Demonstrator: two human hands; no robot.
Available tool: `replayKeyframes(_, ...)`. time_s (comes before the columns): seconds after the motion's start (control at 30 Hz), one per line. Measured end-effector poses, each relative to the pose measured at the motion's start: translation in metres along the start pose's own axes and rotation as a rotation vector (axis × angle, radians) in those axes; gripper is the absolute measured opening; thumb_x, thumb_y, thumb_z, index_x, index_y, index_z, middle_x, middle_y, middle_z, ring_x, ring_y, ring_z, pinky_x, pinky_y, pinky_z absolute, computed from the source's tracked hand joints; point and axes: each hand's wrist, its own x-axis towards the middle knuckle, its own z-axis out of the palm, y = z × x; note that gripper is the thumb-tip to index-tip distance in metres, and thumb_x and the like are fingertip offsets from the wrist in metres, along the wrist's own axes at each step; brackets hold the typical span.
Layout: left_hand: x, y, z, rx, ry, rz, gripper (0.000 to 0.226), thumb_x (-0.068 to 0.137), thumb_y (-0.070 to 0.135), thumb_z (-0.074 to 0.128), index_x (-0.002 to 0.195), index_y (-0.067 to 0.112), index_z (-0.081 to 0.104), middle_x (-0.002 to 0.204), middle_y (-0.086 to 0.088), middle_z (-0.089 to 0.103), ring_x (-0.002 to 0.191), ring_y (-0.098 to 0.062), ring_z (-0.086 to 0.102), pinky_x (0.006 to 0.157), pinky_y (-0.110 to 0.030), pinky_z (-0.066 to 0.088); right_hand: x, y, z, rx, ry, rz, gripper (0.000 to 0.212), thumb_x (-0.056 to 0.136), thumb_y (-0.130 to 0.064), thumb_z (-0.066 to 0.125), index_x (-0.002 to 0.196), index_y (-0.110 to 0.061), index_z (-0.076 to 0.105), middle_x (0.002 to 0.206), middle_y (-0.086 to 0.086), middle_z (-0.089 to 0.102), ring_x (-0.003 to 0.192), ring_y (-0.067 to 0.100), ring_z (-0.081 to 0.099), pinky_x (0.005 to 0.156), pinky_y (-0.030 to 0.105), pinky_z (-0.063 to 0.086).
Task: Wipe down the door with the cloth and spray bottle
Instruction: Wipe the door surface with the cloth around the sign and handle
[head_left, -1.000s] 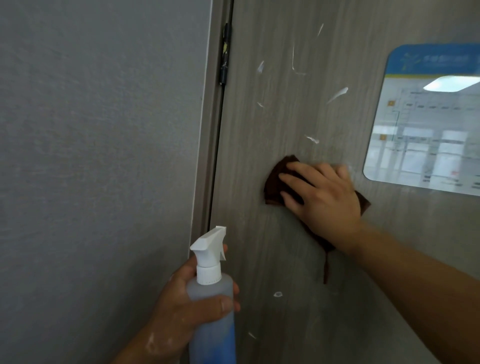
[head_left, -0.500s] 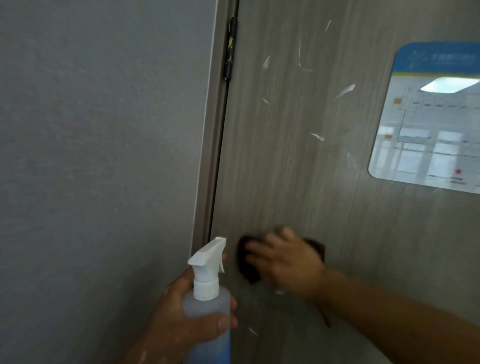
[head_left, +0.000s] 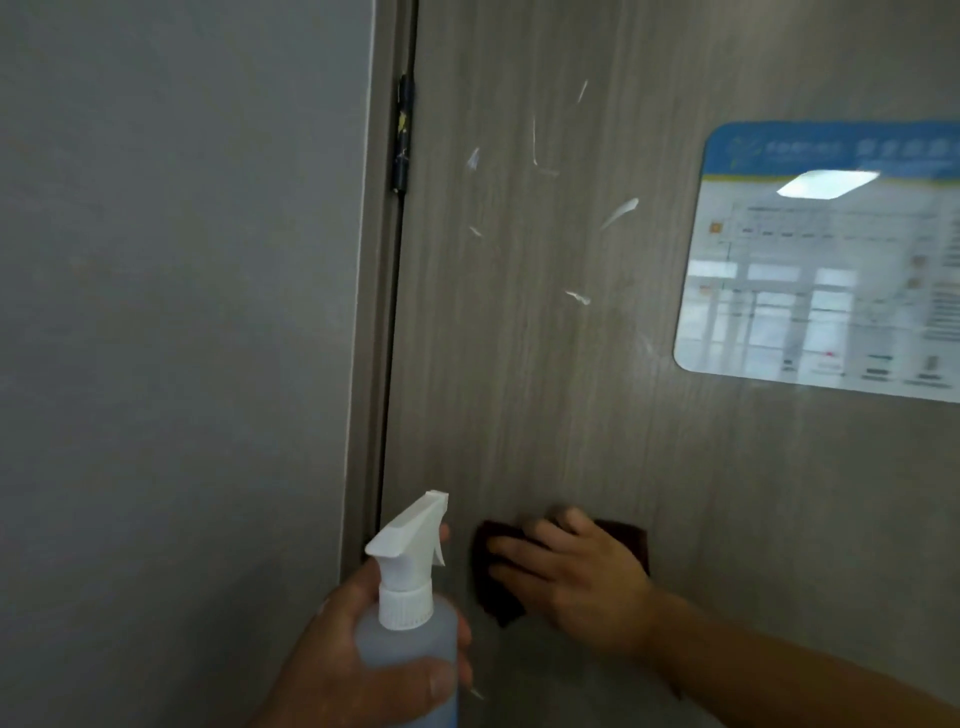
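While the right hand (head_left: 576, 577) is pressing the dark brown cloth (head_left: 498, 605) flat against the lower part of the door (head_left: 545, 405), fingers spread over it, I am watching the left hand (head_left: 332, 670) gripping the spray bottle (head_left: 410, 623) upright just to the left, fingers curled round its body. White smears (head_left: 618, 212) are showing higher up the door, left of a glossy sign (head_left: 831, 270). A black hinge (head_left: 402, 140) is sitting at the door's left edge.

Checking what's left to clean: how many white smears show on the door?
7: six smears scattered above the cloth, between hinge and poster; one low beside the bottle. Others may be hidden.
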Motion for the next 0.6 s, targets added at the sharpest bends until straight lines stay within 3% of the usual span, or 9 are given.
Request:
replayKeyframes(0.13, 0.020, 0.019, 0.009, -0.074, -0.018, 0.022, 0.108, 0.022, 0.029, 0.101, 0.120, 0.015, 0.059, 0.083, -0.031, 0.070, 0.068, -0.045, 0.069, 0.061, -0.041, 0.057, -0.003, 0.037, -0.020, -0.091, 0.100, 0.191, 0.026, 0.096, -0.036, 0.064, 0.120, -0.029, 0.072, 0.135, -0.006, 0.065, 0.098, 0.022, 0.061, 0.079, 0.038, 0.034)
replayKeyframes(0.27, 0.051, 0.051, 0.030, -0.082, -0.118, 0.082, 0.088, 0.035, 0.025, 0.099, 0.116, 0.024, 0.066, 0.084, -0.026, 0.069, 0.069, -0.038, 0.068, 0.063, -0.040, 0.056, 0.017, 0.085, -0.050, -0.149, 0.284, 0.494, 0.028, 0.097, -0.036, 0.066, 0.121, -0.024, 0.074, 0.133, -0.002, 0.067, 0.096, 0.025, 0.063, 0.077, 0.040, 0.040)
replayKeyframes(0.37, 0.075, 0.074, 0.044, -0.077, -0.143, 0.101, 0.080, 0.044, 0.013, 0.089, 0.119, 0.017, 0.062, 0.084, -0.021, 0.070, 0.070, -0.035, 0.068, 0.061, -0.039, 0.056, 0.040, 0.114, -0.064, -0.178, 0.402, 0.677, 0.029, 0.095, -0.034, 0.068, 0.119, -0.020, 0.075, 0.130, 0.001, 0.068, 0.096, 0.025, 0.063, 0.077, 0.040, 0.039)
replayKeyframes(0.47, 0.092, 0.093, 0.049, -0.059, -0.156, 0.143, 0.067, 0.053, 0.012, 0.078, 0.118, 0.011, 0.058, 0.086, -0.019, 0.070, 0.072, -0.033, 0.070, 0.061, -0.037, 0.057, 0.051, 0.118, -0.064, -0.193, 0.451, 0.739, 0.029, 0.093, -0.033, 0.068, 0.118, -0.019, 0.075, 0.130, 0.002, 0.068, 0.096, 0.026, 0.064, 0.075, 0.040, 0.040)
replayKeyframes(0.6, 0.098, 0.098, 0.051, -0.048, -0.164, 0.151, 0.061, 0.053, 0.014, 0.078, 0.112, 0.017, 0.063, 0.088, -0.018, 0.070, 0.072, -0.032, 0.070, 0.062, -0.036, 0.057, 0.048, 0.113, -0.061, -0.199, 0.468, 0.770, 0.030, 0.092, -0.035, 0.070, 0.118, -0.020, 0.075, 0.129, 0.001, 0.068, 0.096, 0.025, 0.064, 0.074, 0.039, 0.039)
